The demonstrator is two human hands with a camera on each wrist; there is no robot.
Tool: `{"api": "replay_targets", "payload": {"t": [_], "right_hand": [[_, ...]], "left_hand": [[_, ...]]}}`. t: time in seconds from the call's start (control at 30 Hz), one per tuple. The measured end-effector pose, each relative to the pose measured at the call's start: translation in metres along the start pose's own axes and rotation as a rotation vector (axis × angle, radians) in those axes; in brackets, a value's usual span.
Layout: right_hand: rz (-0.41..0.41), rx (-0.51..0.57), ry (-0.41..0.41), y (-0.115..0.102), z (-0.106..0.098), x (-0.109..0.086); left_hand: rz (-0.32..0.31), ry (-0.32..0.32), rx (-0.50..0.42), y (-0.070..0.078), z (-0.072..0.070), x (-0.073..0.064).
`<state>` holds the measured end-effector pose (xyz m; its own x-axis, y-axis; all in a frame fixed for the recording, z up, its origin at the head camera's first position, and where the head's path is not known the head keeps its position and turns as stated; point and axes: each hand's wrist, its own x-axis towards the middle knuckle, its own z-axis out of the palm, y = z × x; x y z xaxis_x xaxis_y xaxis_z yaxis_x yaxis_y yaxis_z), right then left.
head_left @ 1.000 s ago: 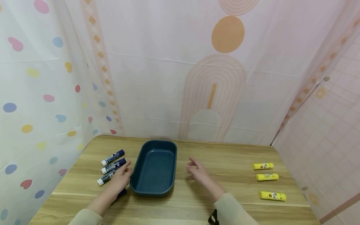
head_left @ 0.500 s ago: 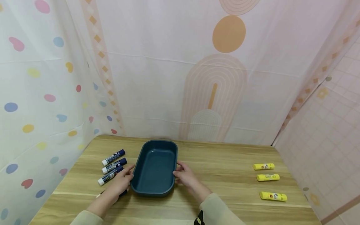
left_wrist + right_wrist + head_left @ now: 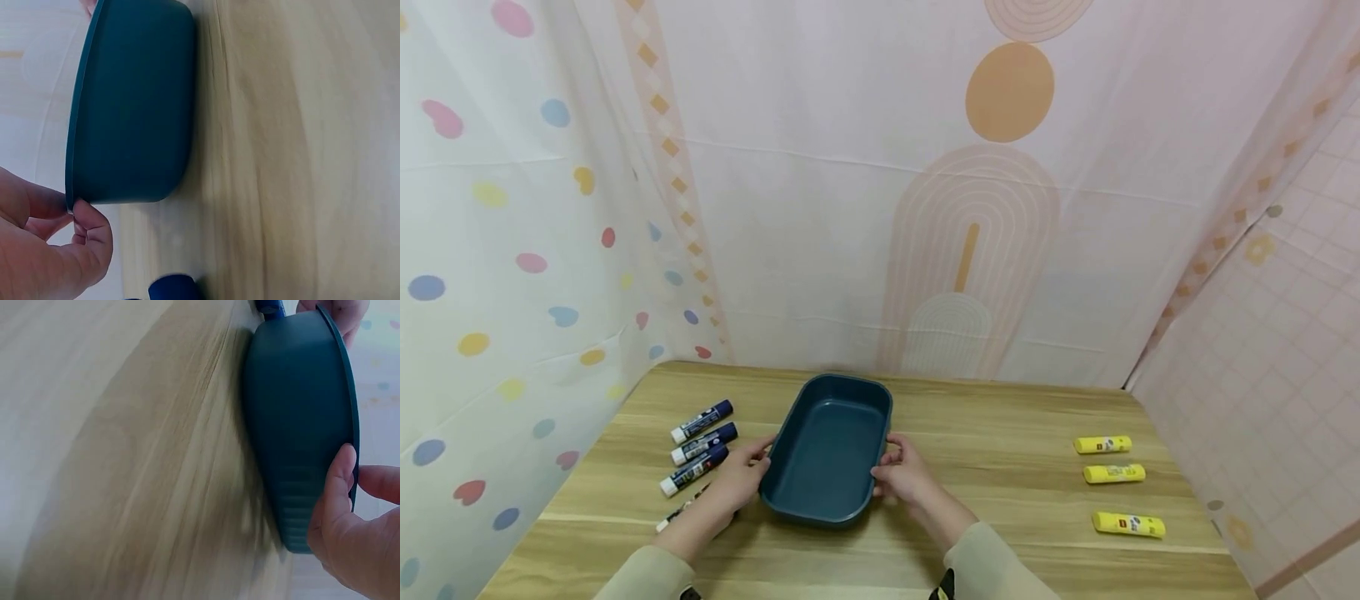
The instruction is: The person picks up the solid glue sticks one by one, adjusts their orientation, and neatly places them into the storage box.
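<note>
Two-handed pinch
Left hand (image 3: 737,483) — thumb (image 3: 94,240) opposite fingers (image 3: 37,199); right hand (image 3: 910,481) — same. Wrists (image 3: 706,518) behind fingers, forearms (image 3: 646,573) angled inward.

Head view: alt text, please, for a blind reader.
Left hand and right hand hold an empty teal tray by its sides. On the wooden table, four blue-and-white tubes lie left of it, three yellow tubes right.

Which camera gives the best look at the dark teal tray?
The head view: it shows the tray nearly whole, inside included, from above. Both wrist views show just its outside, cropped in the left one.
</note>
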<state>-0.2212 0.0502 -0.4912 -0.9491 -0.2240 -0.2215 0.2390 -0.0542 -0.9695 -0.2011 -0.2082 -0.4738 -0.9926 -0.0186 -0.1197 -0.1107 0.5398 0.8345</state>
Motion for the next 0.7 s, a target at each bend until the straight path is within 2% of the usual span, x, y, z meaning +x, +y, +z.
{"api": "replay_targets", "payload": {"t": [0.13,0.27,0.4,0.5,0.6,0.7], "right_hand": [[0.014,0.017,0.001,0.0,-0.008,-0.008],[0.03,0.032,0.003,0.001,-0.015,-0.016],[0.034,-0.004,0.017,0.0,-0.026,-0.014],[-0.01,-0.092,0.069,-0.006,-0.038,-0.003],[-0.072,-0.218,0.147,-0.017,-0.053,0.014],[-0.122,-0.369,0.188,-0.028,-0.069,0.032]], "left_hand": [[0.015,-0.005,-0.003,0.005,0.008,0.006],[0.061,-0.006,-0.018,0.007,0.014,0.012],[0.091,0.035,0.007,0.007,0.016,0.011],[0.092,0.068,0.022,0.007,0.016,0.005],[0.043,0.056,-0.043,0.009,0.017,-0.005],[-0.029,0.043,-0.132,0.012,0.02,-0.017]]}}
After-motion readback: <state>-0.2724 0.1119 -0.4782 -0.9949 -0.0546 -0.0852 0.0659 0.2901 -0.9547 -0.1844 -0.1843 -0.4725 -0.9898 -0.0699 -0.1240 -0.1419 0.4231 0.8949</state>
